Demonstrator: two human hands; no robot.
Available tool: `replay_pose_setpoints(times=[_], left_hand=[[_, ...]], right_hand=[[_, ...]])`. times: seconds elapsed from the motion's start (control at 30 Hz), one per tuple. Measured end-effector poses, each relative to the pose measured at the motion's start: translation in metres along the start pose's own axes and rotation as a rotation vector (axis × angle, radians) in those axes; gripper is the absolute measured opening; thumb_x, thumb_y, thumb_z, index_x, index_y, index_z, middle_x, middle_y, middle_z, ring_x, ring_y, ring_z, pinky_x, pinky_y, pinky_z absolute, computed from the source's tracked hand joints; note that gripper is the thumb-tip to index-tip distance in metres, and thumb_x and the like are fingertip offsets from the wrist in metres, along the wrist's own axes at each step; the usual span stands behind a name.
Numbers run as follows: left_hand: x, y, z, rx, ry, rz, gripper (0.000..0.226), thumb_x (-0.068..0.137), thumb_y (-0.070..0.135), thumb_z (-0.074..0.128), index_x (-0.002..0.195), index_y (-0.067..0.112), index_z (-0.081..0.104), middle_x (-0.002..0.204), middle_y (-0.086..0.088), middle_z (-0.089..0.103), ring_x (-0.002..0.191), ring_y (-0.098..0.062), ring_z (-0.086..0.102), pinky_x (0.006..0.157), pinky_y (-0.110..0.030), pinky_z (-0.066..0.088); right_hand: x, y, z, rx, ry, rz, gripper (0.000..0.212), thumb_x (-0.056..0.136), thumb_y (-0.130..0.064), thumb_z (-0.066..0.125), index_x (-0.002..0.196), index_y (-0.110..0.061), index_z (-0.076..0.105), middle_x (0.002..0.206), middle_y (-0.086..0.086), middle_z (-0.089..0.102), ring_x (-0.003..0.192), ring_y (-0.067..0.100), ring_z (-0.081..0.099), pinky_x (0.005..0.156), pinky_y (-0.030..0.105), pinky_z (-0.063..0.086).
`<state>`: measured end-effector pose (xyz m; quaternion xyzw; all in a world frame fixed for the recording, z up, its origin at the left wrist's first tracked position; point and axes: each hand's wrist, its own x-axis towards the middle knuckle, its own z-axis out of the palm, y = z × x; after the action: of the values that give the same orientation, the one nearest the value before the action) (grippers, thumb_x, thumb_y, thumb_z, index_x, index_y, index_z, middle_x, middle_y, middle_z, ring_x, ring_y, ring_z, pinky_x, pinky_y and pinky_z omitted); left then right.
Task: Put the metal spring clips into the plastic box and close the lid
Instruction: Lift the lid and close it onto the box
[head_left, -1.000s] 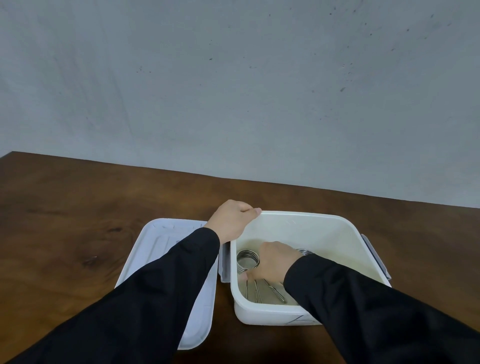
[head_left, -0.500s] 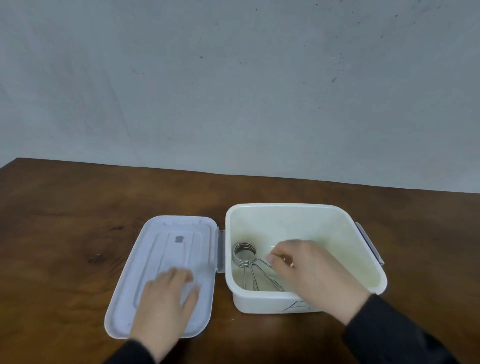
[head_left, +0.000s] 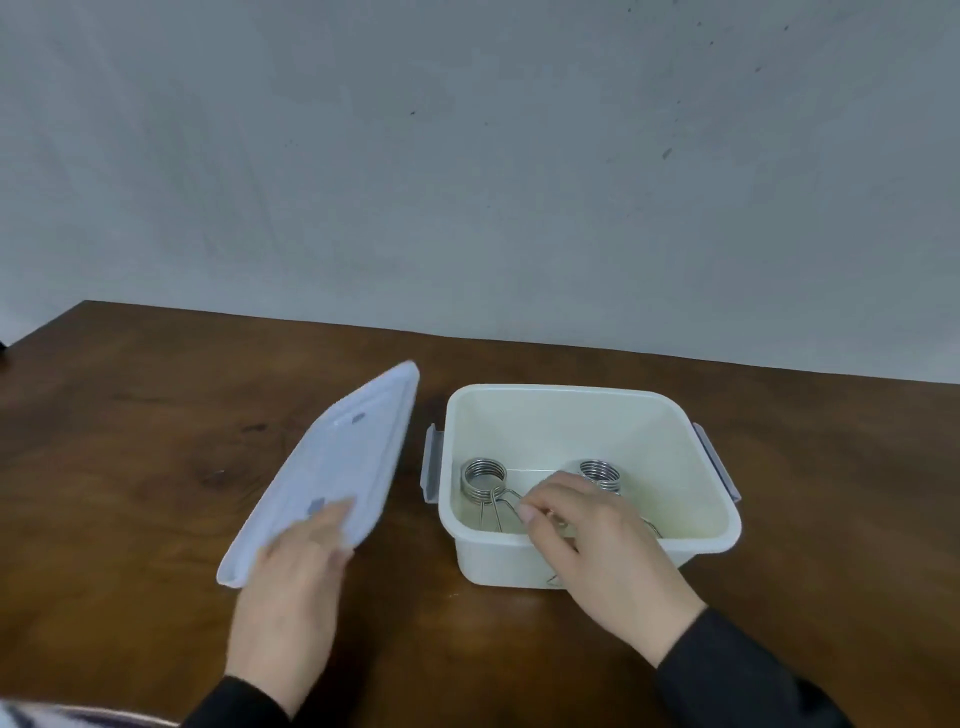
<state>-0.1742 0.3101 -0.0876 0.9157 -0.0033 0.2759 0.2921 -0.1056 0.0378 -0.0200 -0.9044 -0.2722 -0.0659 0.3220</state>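
Observation:
A cream plastic box (head_left: 571, 415) stands open on the brown table, grey latches hanging at its left and right sides. Two metal spring clips lie inside: one coil at the left (head_left: 484, 477), another further right (head_left: 600, 472), their wire legs pointing toward me. My right hand (head_left: 597, 545) reaches over the box's near rim, thumb and forefinger pinched at the wire legs. My left hand (head_left: 291, 587) grips the near end of the pale lid (head_left: 337, 467), which is tilted up off the table left of the box.
The dark wooden table (head_left: 130, 415) runs back to a plain grey wall. Bare table surface lies left of the lid and right of the box. Black sleeves cover both forearms at the bottom edge.
The lid lay flat under my left hand; now it is gripped and its far end tilted up. My right hand has drawn back toward the near rim, uncovering a second clip.

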Motion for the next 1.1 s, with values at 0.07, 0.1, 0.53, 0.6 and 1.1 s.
replay_pose_setpoints(times=[0.07,0.1,0.53,0.6,1.1], left_hand=[[0.025,0.029,-0.030,-0.111,0.284,-0.023,0.045,0.100,0.025,0.046,0.126,0.061,0.047,0.106,0.034,0.064,0.094,0.015,0.062,0.082,-0.011,0.050],[0.039,0.047,-0.046,-0.103,0.385,0.028,0.039,0.102,0.031,0.041,0.125,0.063,0.042,0.110,0.039,0.058,0.093,0.022,0.057,0.080,-0.004,0.045],[0.158,0.182,-0.053,-0.690,0.286,-0.362,0.026,0.103,0.041,0.050,0.112,0.022,0.066,0.099,0.010,0.068,0.082,-0.001,0.062,0.068,-0.022,0.045],[0.155,0.169,-0.036,-0.633,0.144,-0.434,0.031,0.101,0.037,0.055,0.118,0.015,0.069,0.103,0.000,0.071,0.083,-0.002,0.063,0.065,-0.021,0.044],[0.121,0.130,0.040,-0.270,-0.296,-0.532,0.026,0.099,0.025,0.049,0.110,0.036,0.070,0.098,0.013,0.077,0.099,-0.014,0.069,0.090,-0.040,0.055]], right_hand=[[-0.001,-0.002,-0.016,0.156,0.133,-0.017,0.021,0.099,-0.034,0.051,0.100,-0.026,0.071,0.103,-0.018,0.063,0.099,0.008,0.062,0.084,0.021,0.050],[0.000,-0.003,-0.027,0.196,0.228,-0.018,0.020,0.098,-0.033,0.052,0.105,-0.028,0.070,0.108,-0.019,0.062,0.102,0.009,0.063,0.086,0.018,0.048],[-0.002,0.048,-0.147,0.439,0.358,0.403,0.040,0.101,-0.029,0.058,0.140,-0.034,0.052,0.090,-0.008,0.072,0.063,-0.001,0.064,0.052,0.019,0.050],[-0.012,0.058,-0.143,0.537,0.335,0.465,0.035,0.099,-0.026,0.061,0.134,-0.029,0.059,0.082,-0.004,0.074,0.050,0.002,0.059,0.045,0.017,0.046],[-0.024,0.110,-0.112,0.169,0.103,0.592,0.040,0.098,-0.037,0.059,0.137,-0.027,0.058,0.117,-0.014,0.055,0.100,0.009,0.057,0.060,0.010,0.039]])
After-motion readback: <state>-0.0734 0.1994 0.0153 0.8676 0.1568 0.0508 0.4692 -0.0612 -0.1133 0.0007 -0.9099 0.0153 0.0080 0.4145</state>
